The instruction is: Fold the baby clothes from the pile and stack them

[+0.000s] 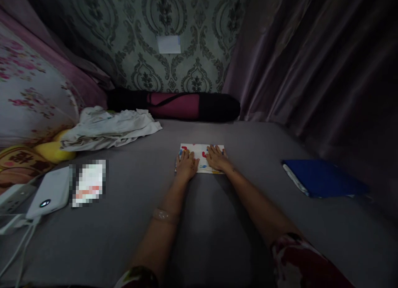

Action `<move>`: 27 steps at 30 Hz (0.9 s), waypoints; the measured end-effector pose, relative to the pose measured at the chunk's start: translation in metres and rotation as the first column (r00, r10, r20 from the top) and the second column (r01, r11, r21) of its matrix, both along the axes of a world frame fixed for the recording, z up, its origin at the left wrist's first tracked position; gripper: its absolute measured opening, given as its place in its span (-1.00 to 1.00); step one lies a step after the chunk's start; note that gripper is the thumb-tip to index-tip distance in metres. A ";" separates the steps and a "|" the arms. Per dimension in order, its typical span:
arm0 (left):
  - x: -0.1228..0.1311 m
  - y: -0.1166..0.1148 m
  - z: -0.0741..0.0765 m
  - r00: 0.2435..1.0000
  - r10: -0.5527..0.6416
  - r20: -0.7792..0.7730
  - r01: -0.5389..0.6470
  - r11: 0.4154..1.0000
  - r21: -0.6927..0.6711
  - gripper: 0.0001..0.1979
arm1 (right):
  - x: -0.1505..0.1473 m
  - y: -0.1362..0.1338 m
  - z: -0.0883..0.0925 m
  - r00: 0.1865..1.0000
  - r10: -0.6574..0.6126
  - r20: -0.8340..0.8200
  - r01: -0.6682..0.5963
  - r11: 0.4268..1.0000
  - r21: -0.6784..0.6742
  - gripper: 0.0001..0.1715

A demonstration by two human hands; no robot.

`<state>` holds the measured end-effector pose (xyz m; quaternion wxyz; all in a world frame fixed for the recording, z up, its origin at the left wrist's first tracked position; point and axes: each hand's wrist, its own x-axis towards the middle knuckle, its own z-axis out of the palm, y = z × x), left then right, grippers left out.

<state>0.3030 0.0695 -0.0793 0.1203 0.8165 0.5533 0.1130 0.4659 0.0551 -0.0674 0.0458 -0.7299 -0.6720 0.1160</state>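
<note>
A folded white cloth (200, 150) with red, blue and yellow figures lies flat on the grey bed sheet (199, 132), in the middle of the view. My left hand (187, 163) rests palm down on its left part, fingers stretched forward and apart. On the right part lies my right hand (216, 157), also palm down with the fingers extended. Both hands touch the cloth from above without gripping it. Parts of the cloth are hidden beneath them.
Left are a crumpled whitish cloth (115, 128), a white power bank (51, 192) with cables, a power strip (15, 198) and a blurred-out object (90, 183). A blue folded item (323, 178) lies right. Along the wall stretches a long black and maroon bag (174, 105).
</note>
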 end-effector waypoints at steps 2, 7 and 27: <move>-0.003 0.000 0.003 0.999 0.034 0.009 -0.034 0.999 0.013 -0.52 | -0.011 0.004 0.004 1.000 0.010 0.008 -0.010 0.999 0.036 -0.32; -0.015 0.000 0.008 0.989 0.139 0.050 -0.140 0.990 0.013 -0.57 | -0.042 0.011 -0.003 0.999 0.049 -0.001 -0.048 0.985 0.164 -0.30; -0.051 0.029 0.005 0.820 0.413 0.396 -0.398 0.909 -0.124 -0.53 | -0.091 0.032 -0.002 0.998 0.056 -0.023 -0.050 0.976 0.210 -0.33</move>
